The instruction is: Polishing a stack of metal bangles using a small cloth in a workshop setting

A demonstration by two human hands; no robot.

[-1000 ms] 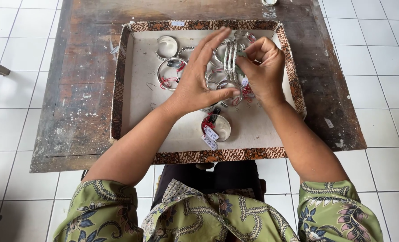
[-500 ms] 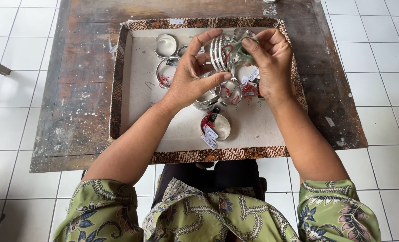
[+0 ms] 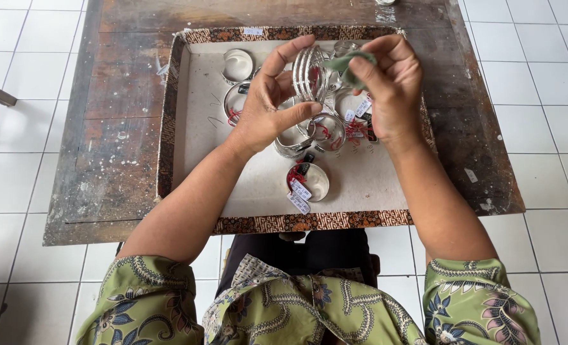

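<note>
Jewellery workshop: worn wooden bench [image 3: 124, 128], tray [image 3: 194, 160] w/ tagged silver bangles [image 3: 309, 182].

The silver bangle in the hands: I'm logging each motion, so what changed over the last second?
The left hand lifted the silver bangle up from low over the tray toward its far edge. The right hand rose with it and now presses a small green cloth against it. The tray, the tagged bangles lying in it and the wooden table stayed put.
</note>
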